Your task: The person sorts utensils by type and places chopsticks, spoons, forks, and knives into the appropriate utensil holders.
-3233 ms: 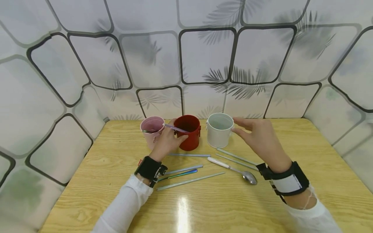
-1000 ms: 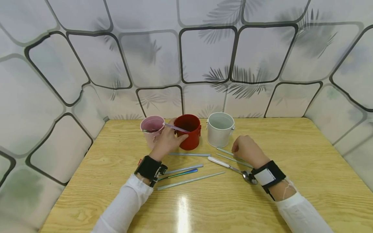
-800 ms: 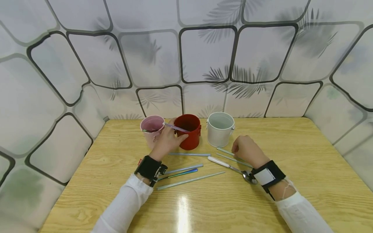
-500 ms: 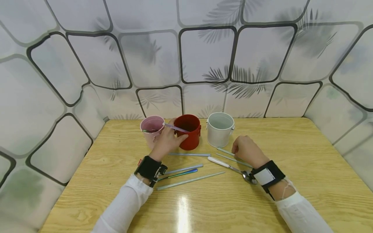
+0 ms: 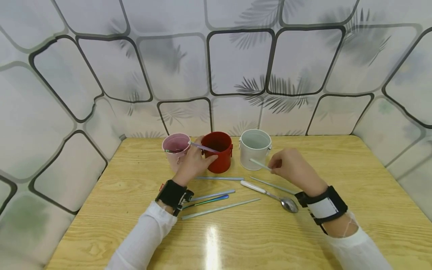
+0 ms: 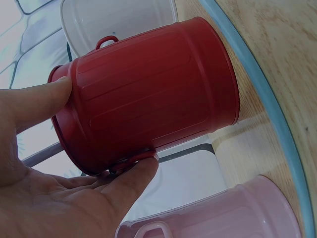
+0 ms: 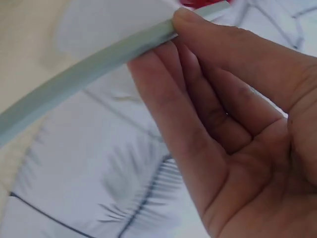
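My left hand (image 5: 193, 162) grips the small red bucket (image 5: 221, 162) at its left side, thumb on the front and fingers by the handle. A lilac straw (image 5: 206, 148) leans in this bucket, its upper end over the hand. My right hand (image 5: 293, 167) pinches a pale green straw (image 7: 94, 69) between thumb and fingertips. In the head view, the straw's free end overlaps the lower front of the white bucket (image 5: 251, 155), just left of the hand. The pink bucket (image 5: 173, 159), with a thin dark utensil inside, stands beside the left hand.
On the wooden table (image 5: 303, 247) lie a spoon with a white handle (image 5: 253, 186), another thin green straw (image 5: 273, 185), several bluish and green straws (image 5: 221, 209), and an iridescent blue-green utensil (image 5: 212, 200). A patterned backdrop (image 5: 236, 67) rises behind the buckets.
My right hand came down from the white bucket's rim to the table, took hold of the pale green straw and raised it. My left hand has stayed at the red bucket.
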Demonstrator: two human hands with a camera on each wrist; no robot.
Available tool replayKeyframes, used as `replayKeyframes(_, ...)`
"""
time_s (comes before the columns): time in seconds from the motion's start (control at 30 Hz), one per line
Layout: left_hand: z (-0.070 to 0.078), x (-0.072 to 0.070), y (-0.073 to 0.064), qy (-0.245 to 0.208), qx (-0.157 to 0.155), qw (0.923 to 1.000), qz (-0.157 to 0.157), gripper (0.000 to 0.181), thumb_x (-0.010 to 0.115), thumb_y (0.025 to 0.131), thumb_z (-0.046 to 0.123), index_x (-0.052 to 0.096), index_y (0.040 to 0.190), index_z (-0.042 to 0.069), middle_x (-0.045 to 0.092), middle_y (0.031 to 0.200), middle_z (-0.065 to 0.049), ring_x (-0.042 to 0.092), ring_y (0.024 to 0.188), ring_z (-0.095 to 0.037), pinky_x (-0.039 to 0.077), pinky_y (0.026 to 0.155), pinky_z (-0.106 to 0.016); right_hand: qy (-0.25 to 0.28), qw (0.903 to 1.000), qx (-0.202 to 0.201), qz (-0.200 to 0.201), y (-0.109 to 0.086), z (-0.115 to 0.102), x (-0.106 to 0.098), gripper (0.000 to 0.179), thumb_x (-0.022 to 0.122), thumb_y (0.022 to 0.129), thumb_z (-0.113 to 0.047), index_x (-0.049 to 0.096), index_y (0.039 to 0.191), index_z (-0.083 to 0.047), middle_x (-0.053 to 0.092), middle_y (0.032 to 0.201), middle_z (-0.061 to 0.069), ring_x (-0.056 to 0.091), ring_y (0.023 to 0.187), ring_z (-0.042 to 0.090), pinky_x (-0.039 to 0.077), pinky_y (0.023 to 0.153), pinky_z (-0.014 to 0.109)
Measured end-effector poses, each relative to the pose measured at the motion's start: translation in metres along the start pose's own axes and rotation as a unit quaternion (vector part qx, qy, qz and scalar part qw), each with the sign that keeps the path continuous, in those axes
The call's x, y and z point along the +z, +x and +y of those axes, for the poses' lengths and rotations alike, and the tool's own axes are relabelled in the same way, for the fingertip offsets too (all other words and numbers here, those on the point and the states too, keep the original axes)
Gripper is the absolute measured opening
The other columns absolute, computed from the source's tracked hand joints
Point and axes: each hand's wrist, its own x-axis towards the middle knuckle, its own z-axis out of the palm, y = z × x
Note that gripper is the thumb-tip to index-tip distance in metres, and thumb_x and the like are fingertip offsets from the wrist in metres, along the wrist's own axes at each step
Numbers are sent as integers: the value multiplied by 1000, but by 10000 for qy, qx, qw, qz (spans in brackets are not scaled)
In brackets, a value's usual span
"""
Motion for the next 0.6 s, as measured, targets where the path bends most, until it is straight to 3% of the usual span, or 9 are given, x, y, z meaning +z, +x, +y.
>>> replayKeyframes(0.33,-2,1,1,12,-9,10000,19,65,79,91,6,45,143,-10,56,138,-27,56,123,-40,50,102,-55,604,9929,-537,868,-24,-44,-21,18,82,82,8,80,91,-8,75,92,4,71,85,20,62,71,34)
replayKeyframes(0.6,-2,1,1,66,38,10000,36,66,79,91,8,44,144,-10,56,138,-27,57,122,-40,51,101,-55,1084,9725,-1434,1484,-30,-70,-26,27,83,78,12,80,93,-10,76,95,2,74,87,18,62,71,28)
